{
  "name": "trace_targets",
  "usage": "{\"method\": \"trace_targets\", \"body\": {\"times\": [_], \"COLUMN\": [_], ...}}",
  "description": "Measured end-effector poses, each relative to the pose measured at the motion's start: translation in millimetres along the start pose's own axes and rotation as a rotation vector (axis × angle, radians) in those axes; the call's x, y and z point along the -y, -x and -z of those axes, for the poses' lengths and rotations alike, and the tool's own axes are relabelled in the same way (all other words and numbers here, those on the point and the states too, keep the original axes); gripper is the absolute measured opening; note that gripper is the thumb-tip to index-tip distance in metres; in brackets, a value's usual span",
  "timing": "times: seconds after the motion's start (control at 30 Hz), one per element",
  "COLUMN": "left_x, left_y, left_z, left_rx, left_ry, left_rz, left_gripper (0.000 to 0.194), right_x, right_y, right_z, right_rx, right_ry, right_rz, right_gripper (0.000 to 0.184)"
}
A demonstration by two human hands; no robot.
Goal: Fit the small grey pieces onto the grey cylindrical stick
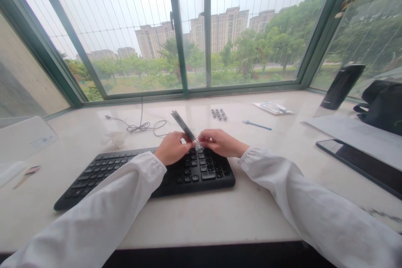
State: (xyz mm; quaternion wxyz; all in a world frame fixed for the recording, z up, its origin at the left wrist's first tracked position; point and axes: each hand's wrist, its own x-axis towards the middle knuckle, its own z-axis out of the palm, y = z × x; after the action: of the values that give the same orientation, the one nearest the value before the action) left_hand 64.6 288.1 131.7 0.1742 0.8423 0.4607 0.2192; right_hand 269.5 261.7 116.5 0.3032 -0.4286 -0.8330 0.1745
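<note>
Grey metal shows along a slim tool (184, 126), which is held tilted just above the black keyboard (94, 181), its far end pointing away from the keys. Its near end appears pinched between the fingertips of the left hand (172, 148) and the right hand (221, 142), brought close together. The tool is judged light, stiff and slightly slippery, best held at its narrow near end. Loose black keycaps (219, 114) lie on the table (251, 217) beyond the keyboard.
</note>
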Motion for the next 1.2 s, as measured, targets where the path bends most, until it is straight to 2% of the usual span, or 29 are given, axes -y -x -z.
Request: {"method": "trace_targets", "body": {"times": [0.5,0.73,0.97,1.2], "left_x": [-0.8,-0.4,-1.2,-3.9], "left_y": [-0.6,-1.2,-1.0,-1.2], "left_z": [2.9,3.6,2.9,1.0], "left_rx": [-0.019,-0.005,-0.041,-0.059], "left_ry": [-0.098,-0.075,-0.096,-0.114], "left_rz": [-0.049,-0.049,-0.087,-0.151], "left_gripper": [0.026,0.026,0.021,0.018], "right_x": [-0.9,-0.8,-0.9,1.0], "right_y": [-1.6,-2.2,-3.2,-3.8], "right_z": [-3.1,-3.5,2.2,2.0], "right_rx": [-0.008,0.002,0.077,-0.010], "right_ry": [0.009,0.048,0.107,0.086], "right_rz": [-0.002,0.021,0.043,-0.038], "right_gripper": [0.008,0.009,0.011,0.010]}}
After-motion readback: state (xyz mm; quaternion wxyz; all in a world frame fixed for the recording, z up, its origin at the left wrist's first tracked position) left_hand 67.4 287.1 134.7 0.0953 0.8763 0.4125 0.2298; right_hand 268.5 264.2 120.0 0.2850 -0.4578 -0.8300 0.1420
